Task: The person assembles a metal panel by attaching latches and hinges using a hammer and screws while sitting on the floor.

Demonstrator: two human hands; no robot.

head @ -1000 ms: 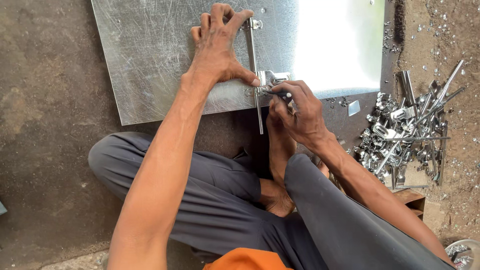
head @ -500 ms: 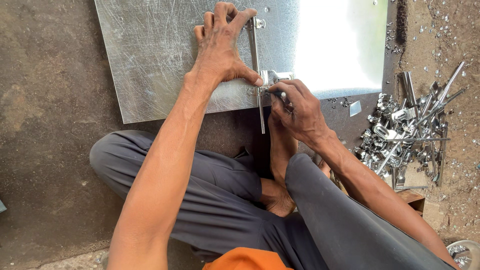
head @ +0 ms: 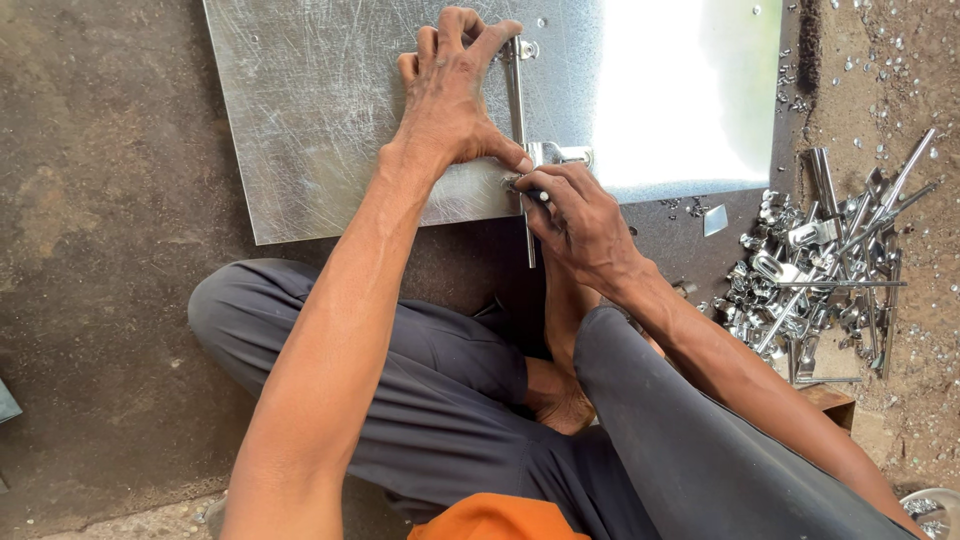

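Metal rod point(head: 517, 130) sits unmoved on the sheet point(head: 320, 110); my left hand point(head: 450, 95) still presses it flat, my right hand point(head: 580, 225) stays pinched on the bracket point(head: 556, 155).

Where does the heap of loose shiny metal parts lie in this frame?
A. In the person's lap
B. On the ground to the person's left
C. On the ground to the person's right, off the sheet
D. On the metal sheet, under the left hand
C: the heap of metal parts lies on the dark ground beyond the right edge of the metal sheet, past the right hand.
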